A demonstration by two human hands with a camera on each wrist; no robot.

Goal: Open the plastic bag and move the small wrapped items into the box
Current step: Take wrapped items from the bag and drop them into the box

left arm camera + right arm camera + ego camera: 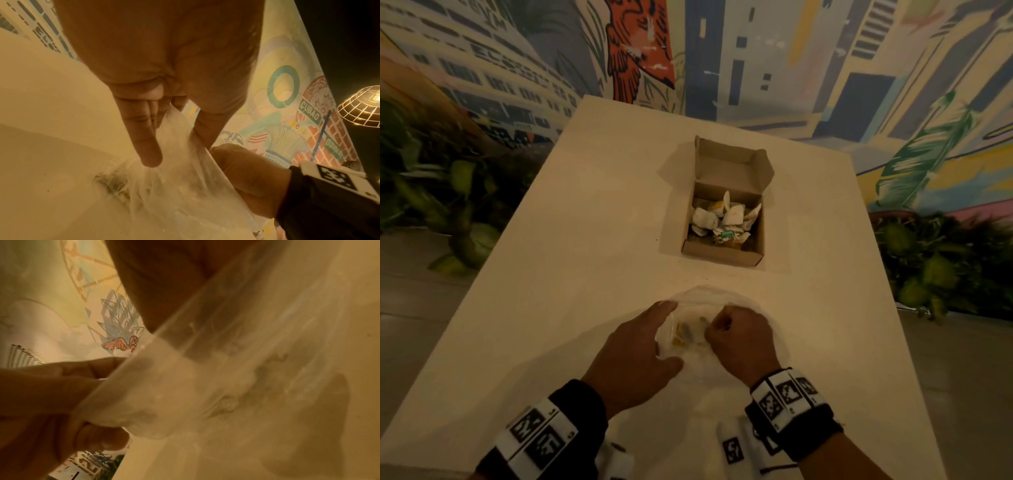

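Wrist bands with black-and-white marker tags sit nearest, at 6 o'clock in the head view, one on each arm.

Left hand (635,356) lies just past them at 7 o'clock of the plastic bag (690,334). Its fingers are mostly straight and spread; the left wrist view shows the film caught between thumb and fingers (147,146), so it pinches the bag edge.

Right hand (739,337) is at 4 o'clock of the bag, knuckles up, fingers curled. Right wrist view shows a fold of the clear film bunched in those fingers (98,438), thumb side closing on it. Whether they also hold an item through the film, cannot tell.

Plastic bag lies crumpled on the white worktop (571,260) between both hands, near the front edge. A few small wrapped items (685,334), yellowish and grey, show through it; count unclear.

Cardboard box (722,253) sits at 12 o'clock from the hands, well apart from the bag, mid-worktop. Lid flap stands open at the far side. More wrapped items (726,217) with white twisted wrappers are piled inside, one with a green label.

Green foliage runs along the floor at 9 and 3 o'clock. Painted mural wall (756,58) closes the far side at 12 o'clock.
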